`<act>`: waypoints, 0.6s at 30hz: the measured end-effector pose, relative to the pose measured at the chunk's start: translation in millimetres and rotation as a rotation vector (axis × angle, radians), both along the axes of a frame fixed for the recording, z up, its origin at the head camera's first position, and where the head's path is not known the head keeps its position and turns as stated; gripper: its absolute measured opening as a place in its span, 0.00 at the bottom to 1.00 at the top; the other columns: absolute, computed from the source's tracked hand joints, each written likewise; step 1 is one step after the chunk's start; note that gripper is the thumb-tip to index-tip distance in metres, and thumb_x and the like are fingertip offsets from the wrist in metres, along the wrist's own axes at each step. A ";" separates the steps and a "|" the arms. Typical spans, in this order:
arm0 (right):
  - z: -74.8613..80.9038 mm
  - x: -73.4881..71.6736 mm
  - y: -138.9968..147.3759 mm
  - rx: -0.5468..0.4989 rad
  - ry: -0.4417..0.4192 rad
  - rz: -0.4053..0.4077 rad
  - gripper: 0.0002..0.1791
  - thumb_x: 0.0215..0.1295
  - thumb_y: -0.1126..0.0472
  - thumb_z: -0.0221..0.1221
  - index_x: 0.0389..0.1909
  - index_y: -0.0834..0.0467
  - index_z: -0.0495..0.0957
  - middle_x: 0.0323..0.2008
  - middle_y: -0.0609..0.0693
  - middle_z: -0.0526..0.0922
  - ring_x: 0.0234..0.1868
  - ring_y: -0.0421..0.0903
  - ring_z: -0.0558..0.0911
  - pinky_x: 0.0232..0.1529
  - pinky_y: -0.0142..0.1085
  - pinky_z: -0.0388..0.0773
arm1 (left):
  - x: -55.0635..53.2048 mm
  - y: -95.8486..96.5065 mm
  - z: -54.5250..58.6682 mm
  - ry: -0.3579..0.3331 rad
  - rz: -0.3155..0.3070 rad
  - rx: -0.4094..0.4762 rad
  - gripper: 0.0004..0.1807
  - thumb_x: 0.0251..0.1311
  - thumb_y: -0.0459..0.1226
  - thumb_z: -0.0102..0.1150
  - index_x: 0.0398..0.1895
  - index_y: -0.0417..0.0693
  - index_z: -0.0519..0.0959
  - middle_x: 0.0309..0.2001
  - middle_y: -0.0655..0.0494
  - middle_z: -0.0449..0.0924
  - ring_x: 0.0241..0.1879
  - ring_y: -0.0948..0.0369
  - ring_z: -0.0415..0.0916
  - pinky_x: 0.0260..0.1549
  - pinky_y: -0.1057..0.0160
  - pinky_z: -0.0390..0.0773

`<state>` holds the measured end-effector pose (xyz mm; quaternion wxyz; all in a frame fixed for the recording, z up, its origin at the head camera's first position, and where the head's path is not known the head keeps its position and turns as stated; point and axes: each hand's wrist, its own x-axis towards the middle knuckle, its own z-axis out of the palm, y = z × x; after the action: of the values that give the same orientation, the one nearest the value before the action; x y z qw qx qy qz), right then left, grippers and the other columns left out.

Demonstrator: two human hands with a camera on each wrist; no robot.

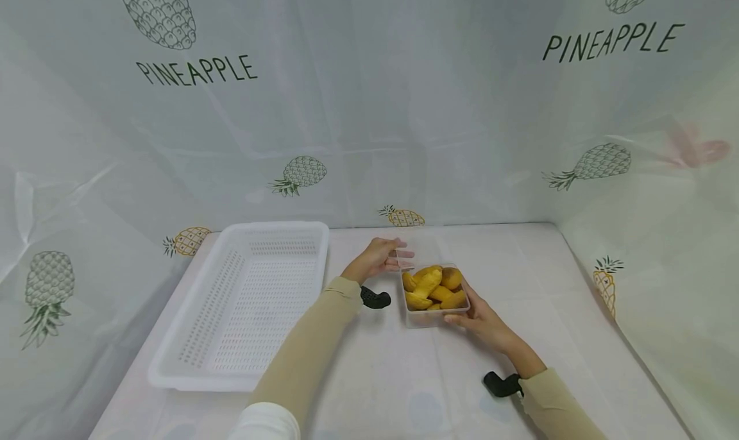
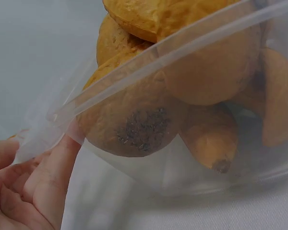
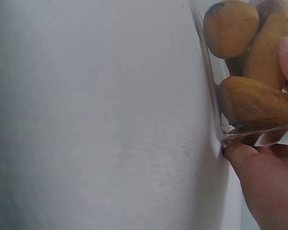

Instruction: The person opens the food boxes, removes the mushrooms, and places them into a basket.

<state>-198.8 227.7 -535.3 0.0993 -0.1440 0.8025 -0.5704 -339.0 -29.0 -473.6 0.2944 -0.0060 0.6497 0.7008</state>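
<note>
A clear plastic box (image 1: 427,319) stands on the table, its transparent lid (image 1: 424,250) raised at the far side. Inside lie several yellow-brown, lumpy, rounded pieces (image 1: 428,283); their exact kind is unclear, and some show dark specks or a dark tip in the left wrist view. My left hand (image 1: 378,259) is at the box's far left, its thumb and fingers pinching the lid's edge (image 2: 48,127). Around the near right corner, my right hand (image 1: 485,321) grips the box, with fingers against its walls in the right wrist view. Part of that hand is cut off there.
A white perforated plastic basket (image 1: 239,381) stands on the left of the table (image 1: 554,312), beside my left forearm. Behind the table hangs a pale curtain (image 1: 369,106) printed with pineapples. Black wrist devices (image 1: 501,385) sit at both cuffs.
</note>
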 end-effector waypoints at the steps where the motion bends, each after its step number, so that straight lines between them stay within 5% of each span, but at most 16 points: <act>1: 0.0 0.0 0.4 0.004 -0.001 -0.001 0.54 0.69 0.57 0.64 0.80 0.59 0.33 0.78 0.62 0.33 0.76 0.64 0.33 0.68 0.67 0.40 | -0.1 0.4 -0.1 -0.008 0.003 -0.013 0.26 0.80 0.42 0.41 0.71 0.34 0.65 0.55 0.38 0.80 0.47 0.47 0.83 0.39 0.61 0.84; 10: -0.4 -1.0 1.2 -0.003 0.004 0.009 0.53 0.69 0.57 0.64 0.79 0.62 0.35 0.78 0.62 0.33 0.76 0.63 0.33 0.69 0.67 0.39 | -1.7 -1.1 -4.1 -0.124 0.047 0.002 0.24 0.79 0.40 0.43 0.67 0.29 0.68 0.54 0.36 0.79 0.42 0.53 0.85 0.34 0.65 0.84; 18: -1.4 -1.5 1.5 -0.016 0.010 0.012 0.53 0.69 0.58 0.64 0.79 0.61 0.36 0.78 0.61 0.33 0.77 0.63 0.33 0.69 0.67 0.39 | -1.6 -0.5 -3.3 -0.141 0.056 0.007 0.24 0.79 0.40 0.44 0.68 0.29 0.68 0.54 0.35 0.79 0.41 0.51 0.84 0.35 0.63 0.84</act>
<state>-200.4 229.3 -536.7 0.0973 -0.1524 0.7976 -0.5755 -340.6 -29.5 -476.9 0.3197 -0.0724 0.6246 0.7089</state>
